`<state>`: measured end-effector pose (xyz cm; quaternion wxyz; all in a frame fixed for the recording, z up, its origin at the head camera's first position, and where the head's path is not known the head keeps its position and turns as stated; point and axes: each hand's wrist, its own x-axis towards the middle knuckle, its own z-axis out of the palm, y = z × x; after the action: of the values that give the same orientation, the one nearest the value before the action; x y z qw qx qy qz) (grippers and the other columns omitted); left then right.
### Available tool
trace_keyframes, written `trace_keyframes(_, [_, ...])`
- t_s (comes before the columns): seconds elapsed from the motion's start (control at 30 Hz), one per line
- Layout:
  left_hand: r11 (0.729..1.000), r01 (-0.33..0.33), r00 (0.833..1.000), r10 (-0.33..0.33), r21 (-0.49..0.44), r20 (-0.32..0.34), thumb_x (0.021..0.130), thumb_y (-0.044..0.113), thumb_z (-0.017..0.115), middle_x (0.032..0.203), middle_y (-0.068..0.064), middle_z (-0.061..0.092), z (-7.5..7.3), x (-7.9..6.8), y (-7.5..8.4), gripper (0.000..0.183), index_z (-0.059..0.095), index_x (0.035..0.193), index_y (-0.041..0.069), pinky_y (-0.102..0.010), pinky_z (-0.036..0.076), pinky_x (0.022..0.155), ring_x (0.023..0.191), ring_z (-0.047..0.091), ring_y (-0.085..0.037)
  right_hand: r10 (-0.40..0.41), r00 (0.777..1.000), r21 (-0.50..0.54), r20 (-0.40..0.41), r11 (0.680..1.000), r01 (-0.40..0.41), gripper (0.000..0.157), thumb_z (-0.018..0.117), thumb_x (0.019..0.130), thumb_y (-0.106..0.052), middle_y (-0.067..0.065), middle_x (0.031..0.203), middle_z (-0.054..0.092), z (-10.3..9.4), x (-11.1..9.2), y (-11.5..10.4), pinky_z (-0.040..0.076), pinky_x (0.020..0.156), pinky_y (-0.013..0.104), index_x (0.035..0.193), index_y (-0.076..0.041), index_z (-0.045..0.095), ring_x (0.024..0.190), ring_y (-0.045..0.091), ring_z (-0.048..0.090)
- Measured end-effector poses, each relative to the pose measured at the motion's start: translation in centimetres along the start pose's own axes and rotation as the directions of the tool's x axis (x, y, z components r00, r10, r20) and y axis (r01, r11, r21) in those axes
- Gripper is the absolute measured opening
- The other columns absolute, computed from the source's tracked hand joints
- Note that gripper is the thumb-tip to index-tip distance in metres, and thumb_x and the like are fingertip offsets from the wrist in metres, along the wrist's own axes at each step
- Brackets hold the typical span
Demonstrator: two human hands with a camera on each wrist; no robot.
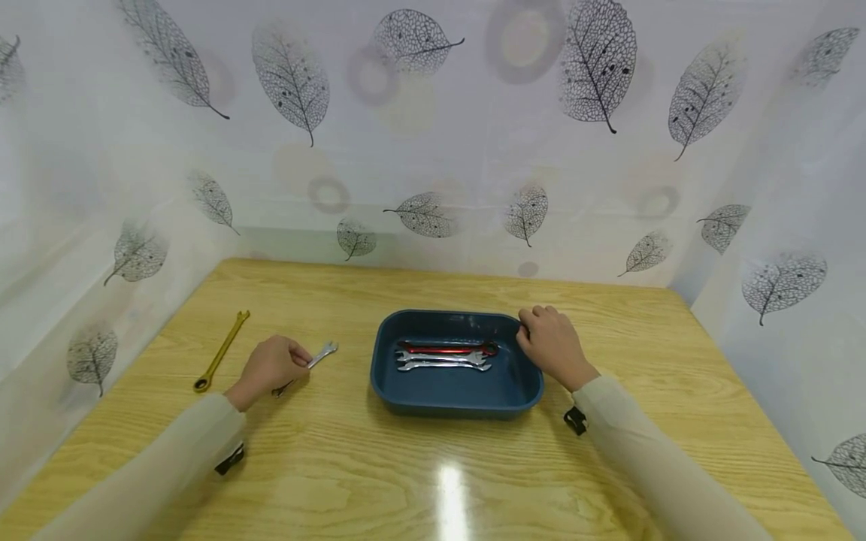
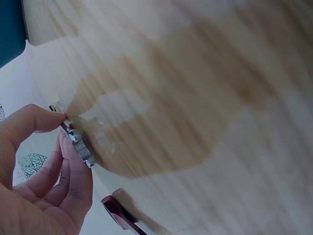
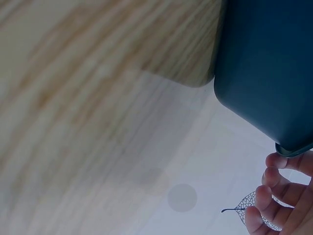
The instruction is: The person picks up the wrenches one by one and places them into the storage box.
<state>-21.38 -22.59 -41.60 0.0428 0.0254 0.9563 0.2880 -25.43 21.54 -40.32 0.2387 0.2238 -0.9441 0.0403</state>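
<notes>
Item 1: small silver metal wrench [image 1: 324,354]. From my remote post I see it pinched near mid-shaft by the left hand [image 1: 272,368], thumb and fingertips drawn together on it. One end juts past the fingertips toward the dark blue, round-cornered rectangular tray [image 1: 446,411]; the other shows on the hand's near side. Whether it touches the wood-grain table [image 1: 338,466], I cannot tell.

Handling, by my judgement: a firm central pinch should stop either end dipping; I would raise the wrench clear of the wood before any sideways travel.

Item 2: the tray. Right hand [image 1: 553,346] at its far right corner, fingers bent and gripping the rim; light, steady pressure should suffice.

Item 3: tray contents. One red metal wrench [image 1: 440,349] and two silver wrenches [image 1: 443,365], roughly parallel.

Item 4: long gold-coloured metal wrench [image 1: 224,350], on the table left of the left hand, untouched.
</notes>
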Motion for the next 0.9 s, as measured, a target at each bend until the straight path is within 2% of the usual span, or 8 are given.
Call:
trace_keyframes(0.63, [1.0, -0.001, 1.0, 0.001, 0.002, 0.001, 0.073, 0.006, 0.07, 0.074, -0.006, 0.069, -0.3, -0.36, 0.14, 0.011, 0.071, 0.083, 0.001, -0.028, 0.047, 0.056, 0.059, 0.059, -0.011, 0.008, 1.0, 0.01, 0.007, 1.0, -0.008, 0.017, 0.055, 0.085, -0.01, 0.004, 0.058, 0.04, -0.08, -0.02, -0.12, 0.028, 0.051, 0.029, 0.069, -0.009, 0.048, 0.053, 0.019, 0.034])
trace_keyframes(0.9, [0.999, -0.043, 0.998, 0.044, 0.023, -0.049, 0.076, 0.009, 0.073, 0.079, -0.009, 0.071, -0.35, -0.85, 0.11, 0.013, 0.073, 0.086, 0.001, -0.03, 0.048, 0.059, 0.065, 0.063, -0.014, 0.01, 1.0, 0.012, 0.005, 1.0, -0.01, 0.018, 0.055, 0.085, -0.009, 0.004, 0.058, 0.04, 0.05, -0.01, 0.0, 0.028, 0.051, 0.029, 0.069, -0.009, 0.048, 0.053, 0.019, 0.034])
